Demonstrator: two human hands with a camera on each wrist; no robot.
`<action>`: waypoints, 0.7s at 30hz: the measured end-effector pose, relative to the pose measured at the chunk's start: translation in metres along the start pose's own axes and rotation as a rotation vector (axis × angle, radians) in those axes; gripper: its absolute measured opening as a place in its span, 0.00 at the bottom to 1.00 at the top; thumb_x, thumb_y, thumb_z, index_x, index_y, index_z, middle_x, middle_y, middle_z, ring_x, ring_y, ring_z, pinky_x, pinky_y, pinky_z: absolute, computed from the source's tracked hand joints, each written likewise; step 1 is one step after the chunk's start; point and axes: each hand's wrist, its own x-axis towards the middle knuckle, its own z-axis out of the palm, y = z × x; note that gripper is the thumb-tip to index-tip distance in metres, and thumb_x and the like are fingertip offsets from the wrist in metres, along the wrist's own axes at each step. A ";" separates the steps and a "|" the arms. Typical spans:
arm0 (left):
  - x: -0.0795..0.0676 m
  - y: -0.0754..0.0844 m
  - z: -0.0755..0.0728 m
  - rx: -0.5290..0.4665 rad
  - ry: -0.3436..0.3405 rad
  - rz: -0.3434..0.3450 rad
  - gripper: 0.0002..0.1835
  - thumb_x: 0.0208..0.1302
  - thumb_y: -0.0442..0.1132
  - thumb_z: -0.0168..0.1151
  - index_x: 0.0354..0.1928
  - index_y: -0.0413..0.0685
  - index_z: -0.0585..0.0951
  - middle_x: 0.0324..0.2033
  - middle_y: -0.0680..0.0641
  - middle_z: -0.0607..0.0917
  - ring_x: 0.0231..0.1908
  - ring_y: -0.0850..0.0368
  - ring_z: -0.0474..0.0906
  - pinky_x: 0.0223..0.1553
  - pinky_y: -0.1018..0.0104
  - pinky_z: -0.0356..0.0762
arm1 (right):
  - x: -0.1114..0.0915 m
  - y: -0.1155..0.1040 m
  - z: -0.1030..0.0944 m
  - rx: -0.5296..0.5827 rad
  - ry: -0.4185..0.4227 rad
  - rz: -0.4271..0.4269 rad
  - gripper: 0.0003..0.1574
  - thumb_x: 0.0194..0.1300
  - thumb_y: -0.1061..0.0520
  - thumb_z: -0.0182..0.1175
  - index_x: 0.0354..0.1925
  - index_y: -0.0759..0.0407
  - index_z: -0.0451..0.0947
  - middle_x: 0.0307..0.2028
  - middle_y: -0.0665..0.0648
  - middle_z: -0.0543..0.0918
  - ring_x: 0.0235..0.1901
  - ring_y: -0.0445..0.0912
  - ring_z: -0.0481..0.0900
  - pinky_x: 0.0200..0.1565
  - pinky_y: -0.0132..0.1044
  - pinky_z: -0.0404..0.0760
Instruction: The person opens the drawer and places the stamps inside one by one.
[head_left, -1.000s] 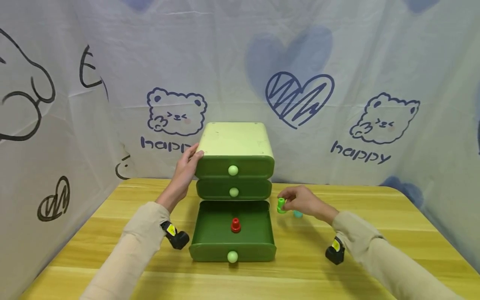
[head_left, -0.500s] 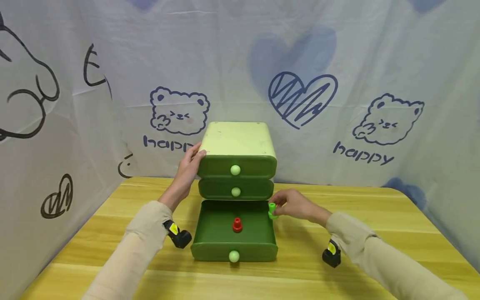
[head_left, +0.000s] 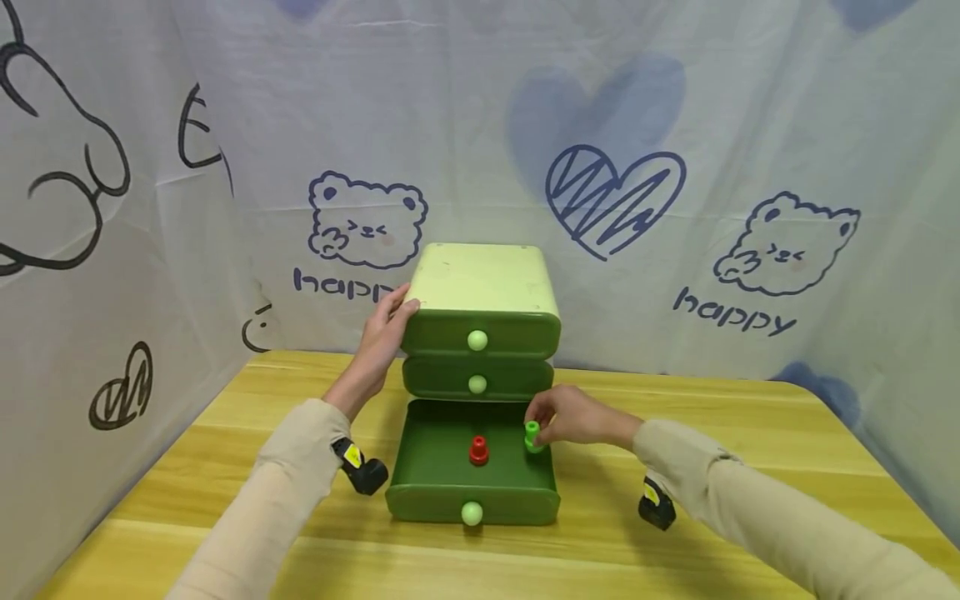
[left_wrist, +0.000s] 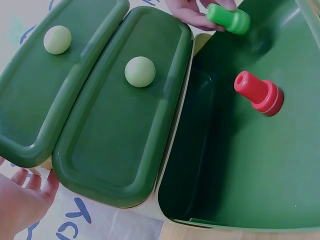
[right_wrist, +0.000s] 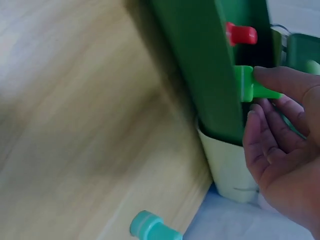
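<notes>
My left hand (head_left: 381, 340) rests against the upper left side of a small drawer cabinet (head_left: 483, 279), fingers straight along its side and thumb at the front corner. The cabinet has a pale yellow-green top and dark green drawer fronts with round knobs. Its bottom drawer (head_left: 442, 475) is pulled out. My right hand (head_left: 573, 415) pinches a green toy stamp (head_left: 532, 433), a short stepped piece with a wide base, over the drawer's right side. A red toy stamp (head_left: 478, 451) of like shape stands upright in the middle of the drawer.
In the right wrist view, a turquoise stamp (right_wrist: 152, 227) stands on the wooden table (right_wrist: 100, 150), to the right of the cabinet. The top drawer (head_left: 517, 335) and middle drawer (head_left: 517, 379) are pushed in. A printed white cloth (head_left: 480, 125) hangs close behind the table.
My right hand has moved left with the green stamp, from over the table beside the cabinet to inside the open drawer's right edge. My left hand has stayed on the cabinet.
</notes>
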 end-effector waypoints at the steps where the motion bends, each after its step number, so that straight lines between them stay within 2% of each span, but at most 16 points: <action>1: 0.000 0.000 0.000 -0.001 -0.001 -0.001 0.33 0.73 0.49 0.47 0.75 0.49 0.55 0.71 0.43 0.59 0.68 0.47 0.55 0.67 0.54 0.56 | 0.001 -0.001 0.002 -0.009 -0.011 -0.007 0.11 0.53 0.65 0.70 0.37 0.62 0.81 0.30 0.48 0.81 0.31 0.39 0.78 0.34 0.32 0.79; 8: 0.000 0.000 0.000 -0.016 0.004 0.004 0.33 0.73 0.49 0.48 0.75 0.48 0.55 0.71 0.43 0.59 0.68 0.47 0.56 0.67 0.54 0.57 | 0.010 -0.005 0.011 -0.012 -0.048 -0.030 0.10 0.54 0.65 0.70 0.37 0.62 0.82 0.31 0.49 0.83 0.33 0.39 0.80 0.35 0.31 0.80; 17: 0.001 0.000 -0.001 -0.021 0.000 0.017 0.33 0.73 0.48 0.47 0.75 0.47 0.55 0.71 0.42 0.59 0.67 0.46 0.57 0.67 0.53 0.57 | 0.026 -0.009 0.015 -0.070 -0.097 -0.031 0.12 0.53 0.65 0.71 0.38 0.63 0.83 0.33 0.50 0.84 0.35 0.40 0.81 0.38 0.30 0.80; 21: 0.000 0.001 -0.001 -0.025 -0.002 0.017 0.32 0.73 0.48 0.48 0.75 0.46 0.56 0.70 0.42 0.60 0.67 0.46 0.57 0.66 0.53 0.58 | 0.031 -0.010 0.021 -0.050 -0.103 -0.030 0.11 0.53 0.66 0.71 0.38 0.62 0.83 0.33 0.50 0.84 0.35 0.40 0.81 0.38 0.30 0.80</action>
